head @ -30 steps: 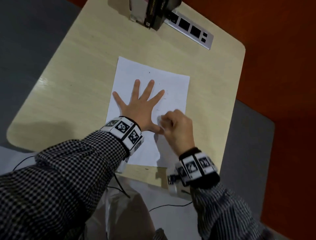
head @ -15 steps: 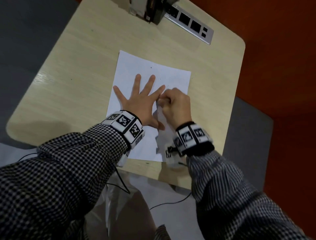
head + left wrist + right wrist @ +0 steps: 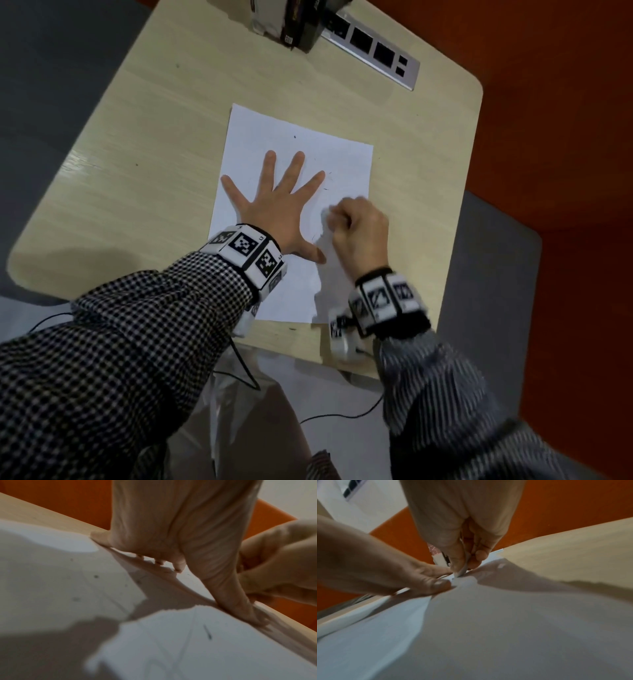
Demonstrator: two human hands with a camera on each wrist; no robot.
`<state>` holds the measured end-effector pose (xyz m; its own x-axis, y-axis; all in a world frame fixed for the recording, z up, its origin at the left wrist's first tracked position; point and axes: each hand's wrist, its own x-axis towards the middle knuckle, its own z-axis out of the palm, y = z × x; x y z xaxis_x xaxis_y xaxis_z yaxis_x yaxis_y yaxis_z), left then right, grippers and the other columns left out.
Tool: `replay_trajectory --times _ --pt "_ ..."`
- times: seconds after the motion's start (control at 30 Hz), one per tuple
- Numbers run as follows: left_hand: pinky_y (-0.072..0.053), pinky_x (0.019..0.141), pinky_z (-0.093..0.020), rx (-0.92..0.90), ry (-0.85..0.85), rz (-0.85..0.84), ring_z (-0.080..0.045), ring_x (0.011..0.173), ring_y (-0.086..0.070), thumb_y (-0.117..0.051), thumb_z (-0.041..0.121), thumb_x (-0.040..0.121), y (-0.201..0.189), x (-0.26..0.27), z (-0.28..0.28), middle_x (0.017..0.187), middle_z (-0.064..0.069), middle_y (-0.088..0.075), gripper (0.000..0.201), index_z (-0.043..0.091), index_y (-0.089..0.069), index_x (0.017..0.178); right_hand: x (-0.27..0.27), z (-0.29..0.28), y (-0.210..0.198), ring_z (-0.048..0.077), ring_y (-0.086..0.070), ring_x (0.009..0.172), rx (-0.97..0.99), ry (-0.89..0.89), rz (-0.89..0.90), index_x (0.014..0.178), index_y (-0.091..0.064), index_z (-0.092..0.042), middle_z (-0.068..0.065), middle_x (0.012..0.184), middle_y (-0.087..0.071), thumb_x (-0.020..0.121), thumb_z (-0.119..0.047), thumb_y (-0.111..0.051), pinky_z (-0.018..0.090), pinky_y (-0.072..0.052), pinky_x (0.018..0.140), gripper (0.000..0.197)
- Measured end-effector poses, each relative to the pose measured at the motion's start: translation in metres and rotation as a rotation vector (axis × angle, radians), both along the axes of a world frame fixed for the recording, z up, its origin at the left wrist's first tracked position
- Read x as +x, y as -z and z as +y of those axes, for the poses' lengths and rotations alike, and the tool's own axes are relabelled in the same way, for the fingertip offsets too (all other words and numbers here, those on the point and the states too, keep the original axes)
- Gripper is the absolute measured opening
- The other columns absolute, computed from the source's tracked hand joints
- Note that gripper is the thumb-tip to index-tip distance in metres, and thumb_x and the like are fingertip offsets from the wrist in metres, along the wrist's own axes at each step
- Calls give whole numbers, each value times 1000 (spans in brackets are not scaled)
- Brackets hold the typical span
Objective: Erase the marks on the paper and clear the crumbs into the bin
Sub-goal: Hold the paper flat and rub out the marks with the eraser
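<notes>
A white sheet of paper lies on the light wooden table. My left hand lies flat on it with fingers spread, pressing it down. My right hand pinches a small white eraser between thumb and fingers, its tip on the paper just right of my left thumb. A few short dark pencil marks show beside my left index finger, and one dark stroke shows in the left wrist view. Small dark specks dot the paper there.
A dark box and a grey power strip sit at the table's far edge. Orange floor lies right of the table and grey floor left. Cables hang below the near edge. No bin is in view.
My right hand with the eraser went up beside the left index finger, then came back down and right on the paper. The left hand stayed spread in place.
</notes>
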<state>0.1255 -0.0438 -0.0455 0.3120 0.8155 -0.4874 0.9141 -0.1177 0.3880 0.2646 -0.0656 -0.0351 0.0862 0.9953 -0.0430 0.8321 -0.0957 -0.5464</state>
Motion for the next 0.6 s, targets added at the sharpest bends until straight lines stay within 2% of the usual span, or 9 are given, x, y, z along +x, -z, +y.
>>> replay_trajectory --times 0.03,0.1,0.2,0.27,0.3,0.4,0.47,0.53,0.6 --pt "7 95 -81 0 -2 1 -26 140 35 -69 79 53 0 0 0 155 12 33 131 47 15 147 -1 -15 -3 25 -51 59 -3 -13 8 66 -58 -1 15 67 -57 80 -11 -58 22 -28 52 17" --pt "6 96 -81 -3 3 11 -26 140 35 -69 79 54 0 -1 0 154 12 34 130 47 16 147 -2 -20 -7 25 -53 60 -33 -35 31 66 -60 -1 16 68 -59 78 -14 -54 23 -33 53 19" --pt "6 96 -81 -17 4 8 -26 140 36 -69 79 55 -1 0 0 154 12 35 129 48 16 147 3 25 -8 26 -60 73 -71 17 24 74 -66 -3 14 79 -66 78 -6 -55 23 -39 62 12" --pt "6 96 -81 -16 -4 9 -25 140 36 -69 79 55 -1 0 1 154 13 35 129 48 16 147 6 44 -8 24 -61 75 -67 50 45 75 -66 -4 11 80 -67 78 -4 -55 24 -43 64 12" --pt "5 97 -81 -17 -4 10 -25 140 36 -69 79 54 -2 0 1 154 13 34 130 48 16 147 5 39 -7 24 -59 72 -58 58 46 74 -65 -3 11 78 -66 79 -5 -55 24 -42 62 11" --pt "6 97 -82 -15 -8 4 -25 140 36 -69 80 53 -1 1 0 154 13 35 130 48 16 147 1 -6 -4 21 -48 58 -11 12 9 64 -56 -2 8 65 -52 80 -7 -59 21 -27 50 18" --pt "6 96 -81 -12 -1 13 -26 140 36 -68 80 54 -2 1 1 154 12 35 130 47 16 147 2 -20 -3 23 -51 57 -9 3 32 63 -57 -1 11 64 -55 78 -4 -62 22 -34 50 17" --pt "6 96 -81 -14 11 21 -26 140 36 -68 80 54 -2 1 1 154 12 35 130 47 17 147 6 0 -2 25 -59 65 -9 60 54 67 -63 -1 13 71 -64 77 -4 -62 25 -42 59 10" --pt "6 96 -81 -18 14 24 -26 140 36 -68 80 54 -1 1 2 154 12 35 130 47 17 147 10 27 -4 22 -62 73 -43 122 93 72 -67 -6 9 77 -69 76 -6 -63 25 -48 67 6"
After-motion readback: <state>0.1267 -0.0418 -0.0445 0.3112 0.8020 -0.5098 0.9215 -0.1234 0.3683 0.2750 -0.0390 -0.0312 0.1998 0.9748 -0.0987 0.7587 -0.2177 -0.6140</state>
